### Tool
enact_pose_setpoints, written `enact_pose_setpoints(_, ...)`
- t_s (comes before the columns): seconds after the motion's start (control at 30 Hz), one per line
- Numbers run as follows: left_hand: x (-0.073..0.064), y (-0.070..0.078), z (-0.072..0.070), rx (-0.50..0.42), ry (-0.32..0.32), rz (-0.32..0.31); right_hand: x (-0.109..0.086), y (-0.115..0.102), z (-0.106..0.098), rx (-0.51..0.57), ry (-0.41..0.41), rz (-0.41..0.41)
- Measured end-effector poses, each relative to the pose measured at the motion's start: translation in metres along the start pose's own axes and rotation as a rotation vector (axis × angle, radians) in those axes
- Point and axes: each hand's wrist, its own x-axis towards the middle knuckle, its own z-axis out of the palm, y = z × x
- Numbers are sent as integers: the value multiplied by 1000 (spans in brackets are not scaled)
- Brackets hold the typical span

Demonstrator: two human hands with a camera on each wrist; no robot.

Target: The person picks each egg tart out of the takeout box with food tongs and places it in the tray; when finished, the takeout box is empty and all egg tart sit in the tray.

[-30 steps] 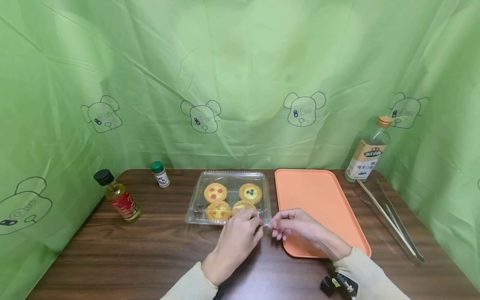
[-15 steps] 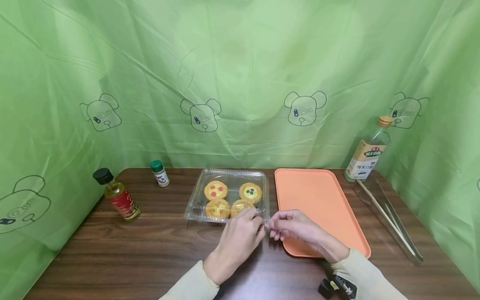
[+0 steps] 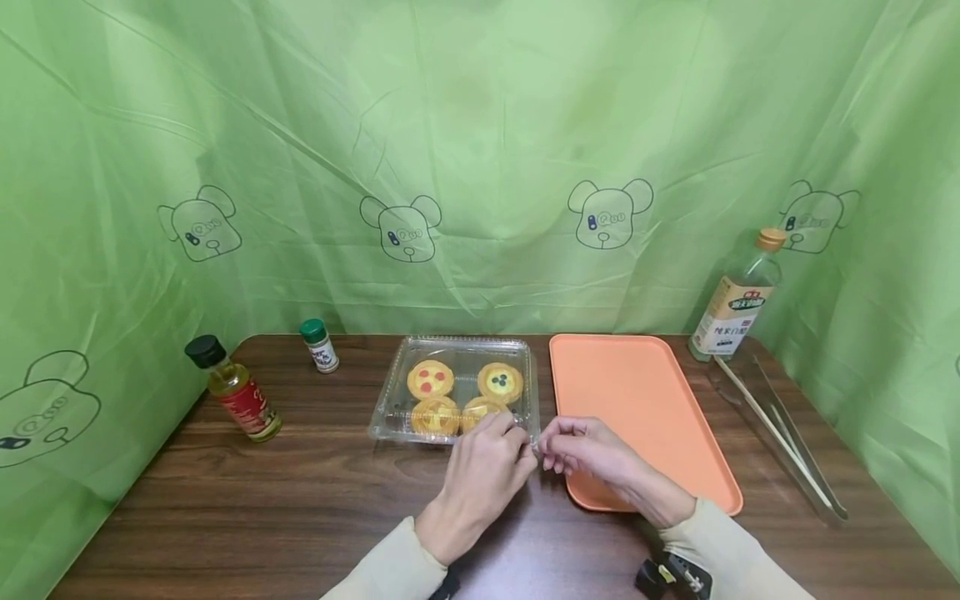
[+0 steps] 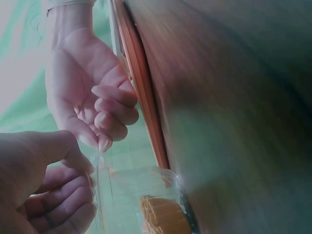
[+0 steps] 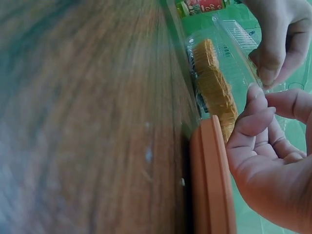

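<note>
A clear plastic clamshell box [image 3: 468,352] with its lid down lies mid-table. Egg tarts show through it: one with red dots [image 3: 431,382], another with dark dots [image 3: 500,383], and plainer ones in front. My left hand [image 3: 483,471] pinches the box's rim near its front right corner, partly covering one front tart. Beside it, my right hand [image 3: 588,454] pinches the same corner between thumb and forefinger, its other fingers curled, above the orange tray's left edge. In the left wrist view, both hands' fingertips meet the thin clear rim [image 4: 100,195].
An orange tray [image 3: 622,383] lies right of the box. Metal tongs [image 3: 802,450] and a pale stick [image 3: 772,433] lie farther right, below a tall glass bottle [image 3: 735,308]. A black-capped oil bottle [image 3: 243,400] and green-capped shaker [image 3: 320,346] stand left. Green cloth surrounds the table.
Both hands keep their hold at the box's corner. The right hand has come slightly left with the corner, closer to the left hand; the box has shifted very slightly.
</note>
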Motion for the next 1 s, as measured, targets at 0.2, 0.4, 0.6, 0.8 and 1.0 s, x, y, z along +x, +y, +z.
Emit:
enact_pose_setpoints(0.2, 0, 3, 4, 5, 18, -33, -1, -1, 3, -36, 51, 17)
enact_pose_setpoints(0.4, 1, 5, 7, 15, 35, -53, -2, -6, 3, -56, 70, 22)
enact_pose_setpoints(0.6, 2, 6, 8, 19, 62, -52, -5, -9, 2, -56, 76, 31)
enact_pose_setpoints(0.8, 6, 4, 3, 25, 34, -6, -5, -10, 3, -43, 67, 58)
enact_pose_setpoints(1.0, 4, 0, -4, 23, -44, 49, -3, -8, 1, -12, 42, 51)
